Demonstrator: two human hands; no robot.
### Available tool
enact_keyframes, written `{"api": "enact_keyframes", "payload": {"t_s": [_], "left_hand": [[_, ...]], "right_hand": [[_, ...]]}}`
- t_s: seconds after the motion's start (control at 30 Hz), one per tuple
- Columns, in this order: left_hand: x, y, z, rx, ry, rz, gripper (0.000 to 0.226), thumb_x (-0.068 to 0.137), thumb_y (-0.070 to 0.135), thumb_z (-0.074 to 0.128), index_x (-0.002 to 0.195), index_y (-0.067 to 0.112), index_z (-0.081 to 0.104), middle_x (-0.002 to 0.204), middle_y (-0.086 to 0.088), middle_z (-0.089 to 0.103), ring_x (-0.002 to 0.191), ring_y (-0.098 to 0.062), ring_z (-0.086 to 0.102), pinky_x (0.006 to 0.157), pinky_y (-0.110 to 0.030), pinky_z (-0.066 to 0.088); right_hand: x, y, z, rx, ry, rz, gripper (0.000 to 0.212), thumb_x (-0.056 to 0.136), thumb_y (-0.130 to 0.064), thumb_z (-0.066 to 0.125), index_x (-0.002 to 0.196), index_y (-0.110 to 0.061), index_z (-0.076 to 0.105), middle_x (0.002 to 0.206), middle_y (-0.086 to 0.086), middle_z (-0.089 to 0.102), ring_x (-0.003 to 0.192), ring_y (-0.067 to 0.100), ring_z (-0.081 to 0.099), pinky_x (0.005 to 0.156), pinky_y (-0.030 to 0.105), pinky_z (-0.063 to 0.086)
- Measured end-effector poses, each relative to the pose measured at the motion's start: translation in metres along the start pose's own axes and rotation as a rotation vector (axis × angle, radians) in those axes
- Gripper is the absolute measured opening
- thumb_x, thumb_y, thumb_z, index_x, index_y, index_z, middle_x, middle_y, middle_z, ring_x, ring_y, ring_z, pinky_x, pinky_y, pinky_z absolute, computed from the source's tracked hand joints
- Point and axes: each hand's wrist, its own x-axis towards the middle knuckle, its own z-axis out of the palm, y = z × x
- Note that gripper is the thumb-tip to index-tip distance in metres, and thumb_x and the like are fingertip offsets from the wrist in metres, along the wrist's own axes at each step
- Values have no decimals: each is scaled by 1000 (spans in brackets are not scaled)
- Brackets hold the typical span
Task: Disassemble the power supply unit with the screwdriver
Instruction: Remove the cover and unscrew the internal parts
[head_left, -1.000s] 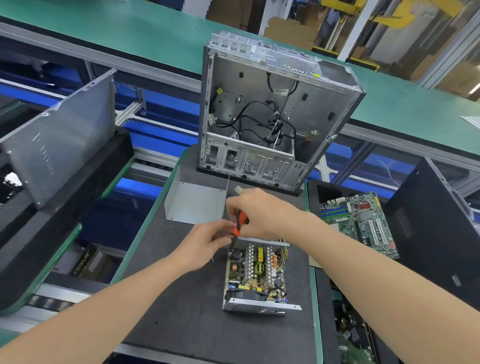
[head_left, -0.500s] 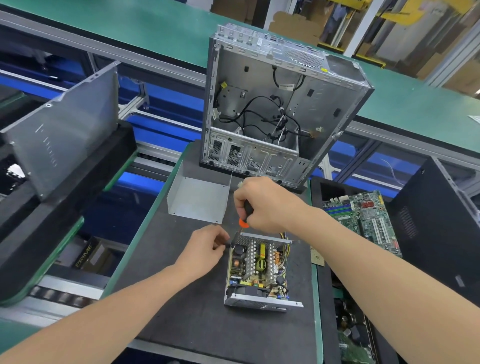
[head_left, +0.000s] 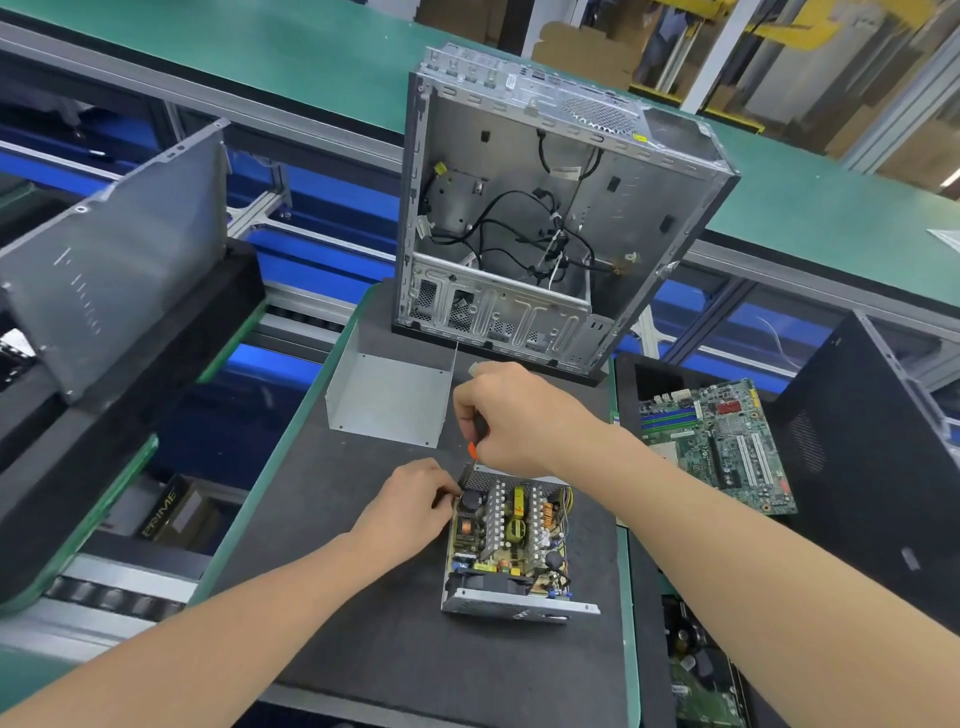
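Note:
The opened power supply unit lies on the dark mat, its circuit board and coils exposed. Its removed grey metal cover sits just behind and to the left. My right hand grips the screwdriver, black and orange handle pointing down at the unit's far left corner. My left hand pinches at that same corner, fingertips by the screwdriver's tip; the tip itself is hidden.
An empty computer case stands upright behind the mat. A motherboard lies to the right beside a black case panel. A grey side panel leans at the left. Green conveyor belt runs behind.
My right hand shifted slightly back and up with the screwdriver, then held over the unit's far corner. My left hand slid down to the unit's left corner.

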Motion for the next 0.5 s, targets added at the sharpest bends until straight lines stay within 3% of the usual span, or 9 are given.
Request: {"api": "enact_keyframes", "payload": {"t_s": [0.1, 0.2, 0.33, 0.5], "left_hand": [[0, 0, -3, -64, 31, -65, 19, 94, 13, 65, 101, 20, 81, 102, 6, 70, 90, -9, 63, 91, -26, 52], [1, -2, -6, -140, 61, -124, 18, 90, 11, 68, 95, 22, 81, 94, 10, 73, 79, -1, 63, 78, -8, 47], [3, -5, -10, -172, 60, -149, 20, 91, 10, 67, 95, 23, 81, 92, 12, 75, 76, 11, 59, 69, 4, 39], [4, -6, -9, -165, 55, -138, 21, 91, 8, 66, 98, 21, 82, 97, 9, 76, 75, 10, 58, 68, 4, 38]], "right_hand": [[1, 1, 2, 17, -13, 15, 28, 74, -4, 63, 69, -29, 52, 88, -10, 44, 92, 23, 59, 67, 38, 55], [1, 2, 4, 34, -30, 28, 28, 76, -5, 64, 70, -29, 52, 89, -7, 47, 110, 27, 60, 77, 41, 58], [0, 1, 7, 54, -43, 43, 29, 76, -5, 67, 71, -31, 52, 94, -4, 49, 97, 25, 62, 84, 42, 57], [1, 1, 6, 58, -33, 59, 25, 75, -8, 68, 73, -30, 55, 92, -5, 52, 91, 21, 59, 76, 43, 57]]}}
